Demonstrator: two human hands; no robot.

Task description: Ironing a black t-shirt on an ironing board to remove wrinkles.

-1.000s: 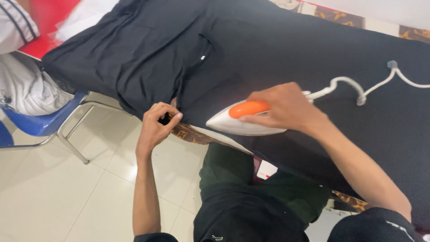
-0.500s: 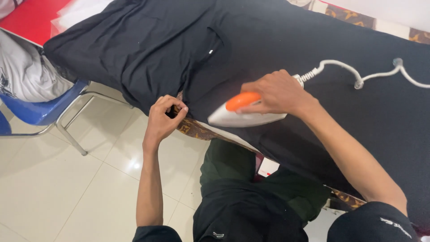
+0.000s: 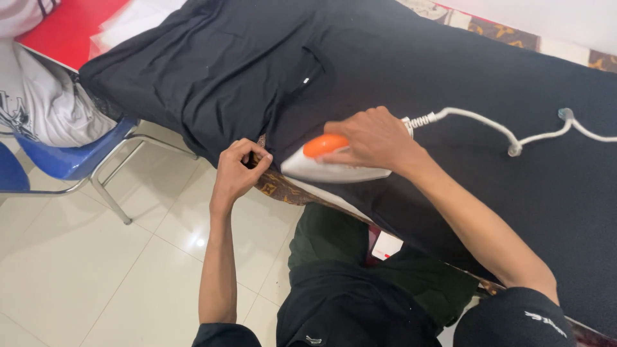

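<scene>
A black garment [image 3: 257, 71] lies spread over a table covered in black cloth [image 3: 514, 193]. My right hand [image 3: 376, 138] grips the orange handle of a white iron [image 3: 328, 164], which rests flat on the garment near the table's front edge. My left hand [image 3: 236, 172] pinches the garment's hanging edge just left of the iron's tip, fingers closed on the fabric. A white cord [image 3: 488, 128] runs from the iron's rear to the right across the cloth.
A blue chair [image 3: 71, 160] with metal legs stands at the left, holding pale clothing [image 3: 38, 103]. A red surface [image 3: 71, 29] shows at the top left. Patterned brown fabric [image 3: 276, 187] edges the table. White tiled floor [image 3: 96, 270] lies below.
The iron and my right hand have slid slightly left along the garment's edge. My left hand keeps its pinch on the fabric beside it.
</scene>
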